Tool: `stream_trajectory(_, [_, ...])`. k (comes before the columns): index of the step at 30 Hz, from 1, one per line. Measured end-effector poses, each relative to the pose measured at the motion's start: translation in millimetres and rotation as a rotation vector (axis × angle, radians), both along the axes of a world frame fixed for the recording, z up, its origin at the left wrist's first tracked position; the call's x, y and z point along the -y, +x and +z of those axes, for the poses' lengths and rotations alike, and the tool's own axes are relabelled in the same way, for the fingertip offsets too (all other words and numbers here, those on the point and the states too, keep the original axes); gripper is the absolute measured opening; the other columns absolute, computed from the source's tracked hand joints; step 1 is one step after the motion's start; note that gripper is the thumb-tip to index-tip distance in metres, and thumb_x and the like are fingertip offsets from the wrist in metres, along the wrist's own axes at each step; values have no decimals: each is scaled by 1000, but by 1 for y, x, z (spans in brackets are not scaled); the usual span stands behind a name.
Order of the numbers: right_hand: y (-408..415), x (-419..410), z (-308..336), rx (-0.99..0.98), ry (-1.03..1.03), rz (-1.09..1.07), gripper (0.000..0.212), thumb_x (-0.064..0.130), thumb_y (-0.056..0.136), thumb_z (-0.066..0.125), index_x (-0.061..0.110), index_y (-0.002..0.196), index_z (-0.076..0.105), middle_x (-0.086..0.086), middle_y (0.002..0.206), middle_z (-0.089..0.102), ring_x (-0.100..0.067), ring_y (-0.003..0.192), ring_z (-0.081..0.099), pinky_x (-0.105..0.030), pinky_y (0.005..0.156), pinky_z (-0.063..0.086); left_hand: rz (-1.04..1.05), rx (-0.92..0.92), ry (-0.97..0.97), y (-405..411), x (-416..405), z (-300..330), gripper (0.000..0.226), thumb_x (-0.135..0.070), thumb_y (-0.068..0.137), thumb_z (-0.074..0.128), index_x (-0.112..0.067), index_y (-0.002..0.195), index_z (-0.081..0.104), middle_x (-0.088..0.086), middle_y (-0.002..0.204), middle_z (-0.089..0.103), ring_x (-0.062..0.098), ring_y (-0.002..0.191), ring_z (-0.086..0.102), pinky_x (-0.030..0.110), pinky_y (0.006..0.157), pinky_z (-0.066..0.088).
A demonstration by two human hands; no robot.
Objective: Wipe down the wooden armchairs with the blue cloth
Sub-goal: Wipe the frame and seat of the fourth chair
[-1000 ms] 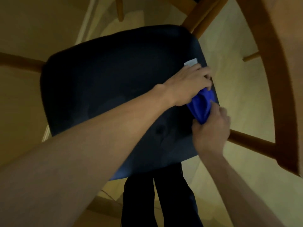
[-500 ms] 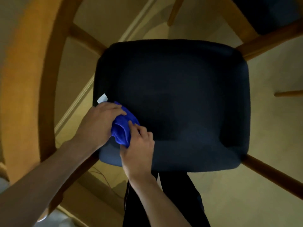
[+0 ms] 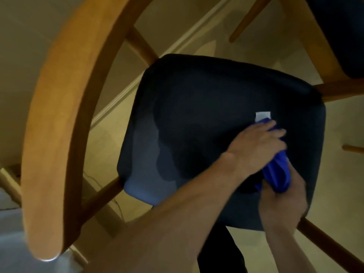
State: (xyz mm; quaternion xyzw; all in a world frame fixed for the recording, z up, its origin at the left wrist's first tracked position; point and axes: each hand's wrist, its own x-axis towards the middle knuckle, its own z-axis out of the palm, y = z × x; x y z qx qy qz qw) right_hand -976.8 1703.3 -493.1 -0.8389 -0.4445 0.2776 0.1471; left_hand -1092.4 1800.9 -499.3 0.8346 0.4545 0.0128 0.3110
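Observation:
I look straight down on a wooden armchair with a curved armrest [image 3: 57, 115] and a dark blue seat cushion [image 3: 206, 119]. The bunched blue cloth [image 3: 277, 172] lies on the right part of the cushion, its white tag [image 3: 263, 115] sticking out at the far end. My left hand [image 3: 258, 146] lies over the far part of the cloth, fingers curled round it. My right hand [image 3: 283, 201] grips the near end of the cloth. Both hands are blurred by motion.
A second chair's wooden frame [image 3: 307, 36] and dark cushion [image 3: 342, 32] stand at the top right. Wooden rails [image 3: 334, 245] run out from under the seat. My dark trouser legs [image 3: 220, 253] show below the cushion. Pale floor and a white skirting strip [image 3: 137, 79] lie beneath.
Both hands and the cloth have gone from the cushion's left front corner to its right side. The view has shifted, bringing the left armrest closer.

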Motion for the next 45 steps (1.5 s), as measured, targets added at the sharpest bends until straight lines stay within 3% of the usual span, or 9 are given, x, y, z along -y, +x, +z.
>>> stream_trajectory(8, [-179, -5, -6, -160, 49, 490, 51, 10, 79, 69, 17, 129, 62, 3, 130, 62, -24, 109, 59, -34, 95, 43, 733, -27, -113, -184, 66, 19, 40, -1, 90, 60, -12, 128, 62, 5, 151, 40, 22, 145, 25, 33, 119, 22])
stream_trajectory(14, [-185, 11, 3, -224, -114, 1161, 54, 21, 81, 73, 30, 132, 59, 13, 137, 56, -19, 118, 47, -38, 92, 44, 1357, -59, -316, -185, 157, 36, 43, 5, 94, 51, -7, 135, 53, 9, 151, 39, 19, 139, 34, 5, 102, 28])
stream_trajectory(19, [-185, -66, 5, -303, -134, 1560, 48, 6, 82, 66, 29, 124, 65, 10, 130, 62, -20, 116, 50, -41, 94, 45, 1355, -188, -241, -164, 160, 38, 55, 2, 82, 60, -17, 132, 52, -1, 156, 32, 17, 148, 14, 41, 120, 21])
stream_trajectory(21, [-209, -96, 3, -378, 58, 1558, 50, -5, 77, 67, 19, 120, 69, 0, 127, 65, -25, 116, 55, -41, 99, 46, 1413, -207, -151, -174, 137, 37, 65, 4, 81, 60, -12, 140, 40, 6, 152, 36, 20, 144, 24, 36, 119, 19])
stream_trajectory(24, [-257, -120, -3, -272, 167, 1564, 42, -12, 75, 58, 8, 110, 70, -13, 118, 66, -36, 112, 56, -40, 94, 44, 1578, -66, -284, -197, 101, 33, 39, -1, 95, 46, 3, 134, 44, 18, 122, 59, 34, 112, 51, 30, 84, 39])
stream_trajectory(28, [-295, -111, -9, 78, 50, 1730, 26, 11, 92, 51, 23, 110, 65, -3, 121, 59, -28, 121, 45, -41, 97, 35, 1707, -82, -346, -204, 95, 16, 29, -4, 98, 39, -6, 125, 52, 4, 101, 58, 27, 97, 50, 15, 74, 37])
stream_trajectory(32, [-231, -91, 1, -31, 30, 1770, 17, 22, 95, 55, 28, 106, 67, 12, 119, 60, -18, 117, 42, -35, 94, 31, 1548, -274, -183, -151, 136, 23, 50, -2, 82, 57, -13, 130, 54, 3, 131, 57, 24, 116, 50, 37, 94, 47])
stream_trajectory(39, [-156, -91, 32, -87, -289, 2006, 40, 8, 89, 59, 31, 122, 65, 13, 130, 58, -17, 123, 44, -40, 100, 39, 1392, -30, -314, -86, 180, 35, 73, -2, 77, 68, -20, 143, 45, 2, 149, 41, 26, 139, 36, 47, 113, 34])
stream_trajectory(45, [-274, -95, 7, -82, 15, 1745, 56, -4, 80, 61, 18, 131, 57, -9, 123, 58, -30, 115, 53, -37, 91, 44, 1688, -117, -75, -178, 150, 9, 62, -3, 91, 53, -12, 148, 30, 5, 144, 45, 15, 127, 39, 11, 101, 23])
